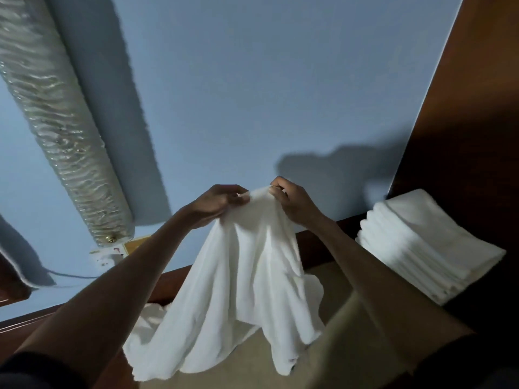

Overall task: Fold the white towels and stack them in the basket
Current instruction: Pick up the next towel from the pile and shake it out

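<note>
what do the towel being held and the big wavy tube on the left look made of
The held towel looks like soft white terry cotton: matte, limp, draping in loose folds. The tube looks like rippled glass or clear plastic, glossy, since its wavy ridges catch highlights; which one is unclear.

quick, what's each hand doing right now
Left hand: pinches the top edge of the white towel.
Right hand: pinches the same edge.

i see my left hand (216, 204) and right hand (295, 204) side by side atop the towel (238, 290), which drapes onto the bench (337, 366), the folded stack (421, 242) lying to its right and the wall (252, 94) behind.
</note>
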